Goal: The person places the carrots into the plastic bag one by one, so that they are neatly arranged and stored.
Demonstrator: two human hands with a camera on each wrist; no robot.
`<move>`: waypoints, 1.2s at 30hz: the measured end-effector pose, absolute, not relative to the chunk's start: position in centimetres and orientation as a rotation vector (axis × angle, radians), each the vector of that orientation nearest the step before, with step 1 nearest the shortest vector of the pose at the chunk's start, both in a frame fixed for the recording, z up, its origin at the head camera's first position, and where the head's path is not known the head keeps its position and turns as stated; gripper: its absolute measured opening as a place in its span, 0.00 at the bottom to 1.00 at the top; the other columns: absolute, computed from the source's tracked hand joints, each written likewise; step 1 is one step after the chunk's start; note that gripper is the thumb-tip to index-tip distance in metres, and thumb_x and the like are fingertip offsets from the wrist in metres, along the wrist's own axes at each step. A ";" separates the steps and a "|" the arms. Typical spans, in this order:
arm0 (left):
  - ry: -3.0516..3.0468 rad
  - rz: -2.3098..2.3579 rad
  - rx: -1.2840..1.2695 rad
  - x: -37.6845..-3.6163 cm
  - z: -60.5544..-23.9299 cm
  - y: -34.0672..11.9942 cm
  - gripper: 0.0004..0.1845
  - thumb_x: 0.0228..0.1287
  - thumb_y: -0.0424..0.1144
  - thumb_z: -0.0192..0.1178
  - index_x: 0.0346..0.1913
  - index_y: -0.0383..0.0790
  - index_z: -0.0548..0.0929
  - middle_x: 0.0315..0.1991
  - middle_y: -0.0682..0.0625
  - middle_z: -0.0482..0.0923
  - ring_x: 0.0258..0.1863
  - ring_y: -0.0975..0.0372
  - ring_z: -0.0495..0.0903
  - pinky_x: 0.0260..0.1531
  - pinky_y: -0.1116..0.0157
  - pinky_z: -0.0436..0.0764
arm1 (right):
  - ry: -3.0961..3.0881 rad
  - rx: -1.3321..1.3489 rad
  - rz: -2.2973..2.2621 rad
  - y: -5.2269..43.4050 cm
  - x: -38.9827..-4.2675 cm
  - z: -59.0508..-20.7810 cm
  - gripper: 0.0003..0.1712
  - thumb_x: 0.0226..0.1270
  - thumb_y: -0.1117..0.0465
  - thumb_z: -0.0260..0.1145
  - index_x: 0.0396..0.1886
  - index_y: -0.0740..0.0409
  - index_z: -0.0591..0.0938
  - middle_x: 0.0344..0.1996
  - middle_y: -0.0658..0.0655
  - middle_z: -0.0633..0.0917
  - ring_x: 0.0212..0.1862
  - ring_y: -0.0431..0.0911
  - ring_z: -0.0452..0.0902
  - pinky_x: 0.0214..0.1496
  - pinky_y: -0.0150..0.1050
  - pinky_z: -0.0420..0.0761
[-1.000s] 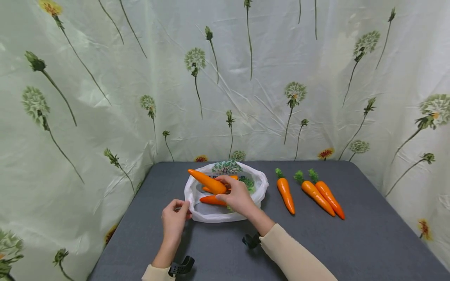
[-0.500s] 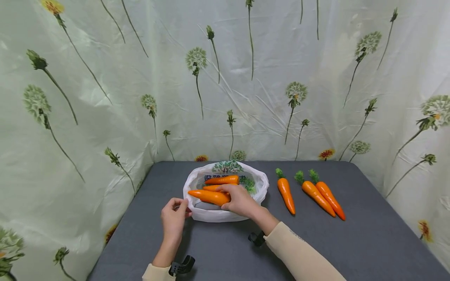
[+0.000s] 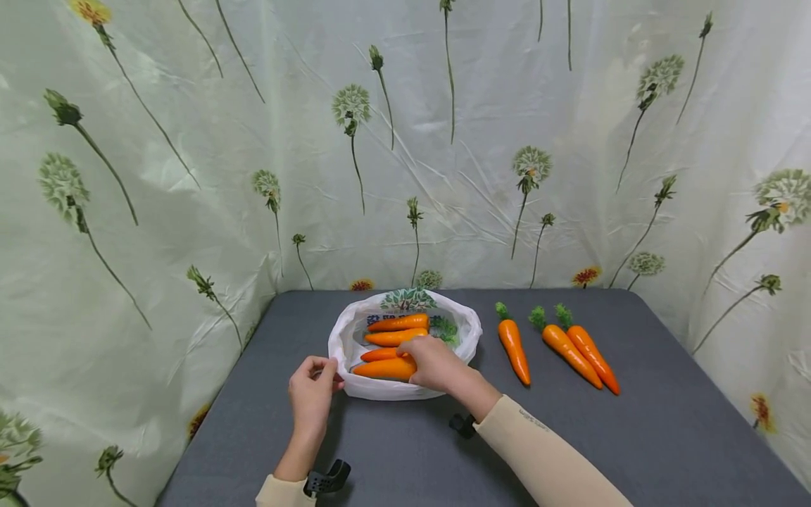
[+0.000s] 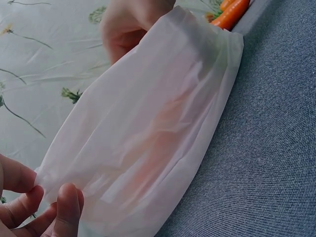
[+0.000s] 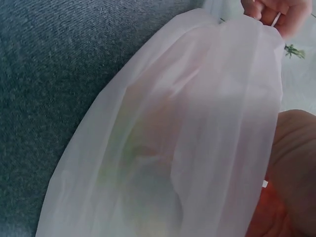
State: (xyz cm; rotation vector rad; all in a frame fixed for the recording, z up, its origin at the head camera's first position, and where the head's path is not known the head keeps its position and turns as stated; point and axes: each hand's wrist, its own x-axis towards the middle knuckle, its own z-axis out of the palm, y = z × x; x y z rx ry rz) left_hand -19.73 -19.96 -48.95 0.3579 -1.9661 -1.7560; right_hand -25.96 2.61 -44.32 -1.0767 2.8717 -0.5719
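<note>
While the right hand reaches over the near rim of the white plastic bag, its fingers curl round the thick end of the nearest carrot, which lies low inside the bag. That carrot's long axis runs left to right across the person, tip toward the left hand, parallel to two more carrots in the bag lying just behind it. Green leafy tops bunch at the right side of the bag.

The left hand pinches the bag's rim at its near-left corner between thumb and fingertips; the left wrist view shows the thin film drawn up from that pinch, with orange showing faintly through it. The right wrist view gives mostly translucent film, with the left hand's fingertips at the far edge.

Right hand is the nearer one to the carrot; left hand sits just beside the bag, apart from the carrot.

Three loose carrots lie on the grey table well to the right of the bag, tips toward the person, tops toward the floral backdrop. Bare cloth lies between bag and loose carrots and along the near edge. The backdrop closes in at left and rear, just behind the bag.
</note>
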 end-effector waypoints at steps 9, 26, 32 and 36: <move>-1.985 -1.764 0.361 -19.6 -48.8 -19.8 0.10 0.70 0.38 0.64 0.37 0.32 0.81 0.32 0.39 0.81 0.23 0.55 0.82 0.26 0.67 0.85 | 2.950 -1.073 -0.390 2.5 -25.6 -45.3 0.16 0.59 0.55 0.76 0.49 0.47 0.88 0.34 0.46 0.86 0.32 0.45 0.79 0.34 0.42 0.79; -2.013 -1.718 0.331 -19.7 -49.2 -20.0 0.08 0.70 0.37 0.63 0.36 0.35 0.82 0.31 0.40 0.82 0.24 0.52 0.83 0.26 0.65 0.85 | 2.980 -1.082 -0.362 2.1 -25.5 -45.9 0.26 0.65 0.52 0.72 0.63 0.38 0.82 0.15 0.45 0.73 0.23 0.43 0.74 0.27 0.40 0.77; -2.015 -1.720 0.347 -19.7 -49.1 -19.9 0.08 0.70 0.37 0.63 0.36 0.35 0.82 0.30 0.40 0.82 0.25 0.48 0.83 0.26 0.65 0.85 | 2.892 -1.062 -0.329 2.4 -25.6 -45.4 0.16 0.61 0.65 0.73 0.47 0.44 0.87 0.18 0.45 0.74 0.24 0.42 0.72 0.27 0.37 0.73; -2.017 -1.722 0.356 -19.6 -49.0 -19.9 0.08 0.70 0.38 0.63 0.36 0.36 0.82 0.30 0.40 0.81 0.25 0.48 0.83 0.27 0.64 0.86 | 2.878 -1.147 -0.319 2.5 -25.9 -45.1 0.11 0.61 0.69 0.71 0.32 0.46 0.86 0.17 0.45 0.71 0.22 0.41 0.68 0.25 0.34 0.67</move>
